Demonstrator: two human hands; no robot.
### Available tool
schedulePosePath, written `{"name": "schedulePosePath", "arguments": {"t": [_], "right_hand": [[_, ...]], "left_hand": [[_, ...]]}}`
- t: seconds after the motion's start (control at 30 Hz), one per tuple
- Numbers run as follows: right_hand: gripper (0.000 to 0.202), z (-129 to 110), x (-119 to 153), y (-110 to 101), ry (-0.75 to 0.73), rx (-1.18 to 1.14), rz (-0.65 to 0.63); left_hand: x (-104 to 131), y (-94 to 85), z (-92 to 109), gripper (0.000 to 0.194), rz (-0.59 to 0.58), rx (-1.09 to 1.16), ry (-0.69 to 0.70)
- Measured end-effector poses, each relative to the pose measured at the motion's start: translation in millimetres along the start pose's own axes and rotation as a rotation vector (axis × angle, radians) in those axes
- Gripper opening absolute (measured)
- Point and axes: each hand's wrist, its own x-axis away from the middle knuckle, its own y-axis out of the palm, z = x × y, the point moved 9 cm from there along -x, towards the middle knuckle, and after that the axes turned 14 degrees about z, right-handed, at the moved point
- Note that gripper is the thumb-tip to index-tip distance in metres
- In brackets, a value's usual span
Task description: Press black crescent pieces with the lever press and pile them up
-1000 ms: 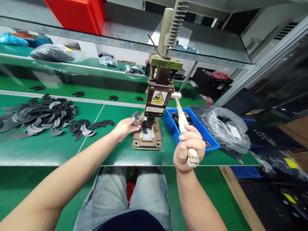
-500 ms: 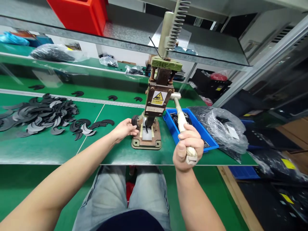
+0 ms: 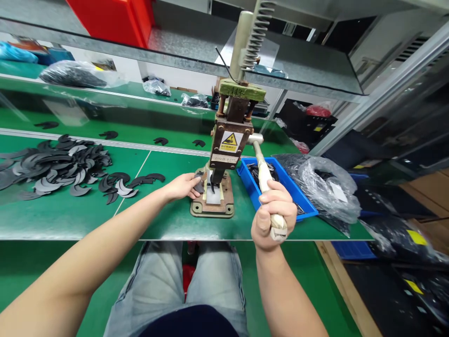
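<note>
A hand-operated lever press (image 3: 227, 140) with a tall spring stands on the green workbench (image 3: 168, 220). My right hand (image 3: 273, 217) is wrapped round the wrapped grip of its lever (image 3: 263, 171). To the left of the press base, my left hand (image 3: 184, 186) pinches a dark curved plastic piece (image 3: 199, 183), partly hidden by the fingers. The piece is close beside the pale plate (image 3: 213, 195) under the press ram (image 3: 218, 176); whether they touch I cannot tell. A heap of similar black and grey crescent-shaped pieces (image 3: 56, 164) lies further left.
Right of the press sits a blue bin (image 3: 291, 192) holding small dark parts, with a clear plastic bag (image 3: 326, 187) beside it. Several curved pieces (image 3: 161, 141) lie spaced along the green strip behind. A metal shelf (image 3: 182, 51) with a red bin (image 3: 112, 21) crosses above.
My left hand has tilted the dark curved piece from upright to flatter and moved it slightly right, closer to the ram. My right hand stays on the lever.
</note>
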Motion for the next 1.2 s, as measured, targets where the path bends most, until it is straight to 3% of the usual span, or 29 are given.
{"name": "schedulePosePath", "arguments": {"t": [0.27,0.67,0.83,1.2], "right_hand": [[0.015,1,0,0,-0.001,-0.003,-0.001],[0.015,4,3,-2,0.035,0.008,0.007],[0.017,3,3,-2,0.045,0.021,0.014],[0.017,1,3,-2,0.037,0.017,0.051]], "left_hand": [[-9,0.4,18,0.034,-0.014,-0.214,0.21],[-19,3.0,11,0.03,-0.01,-0.185,0.24],[-24,3.2,7,0.03,0.002,-0.171,0.164],[-27,10.8,2,0.034,-0.079,-0.205,-0.155]]}}
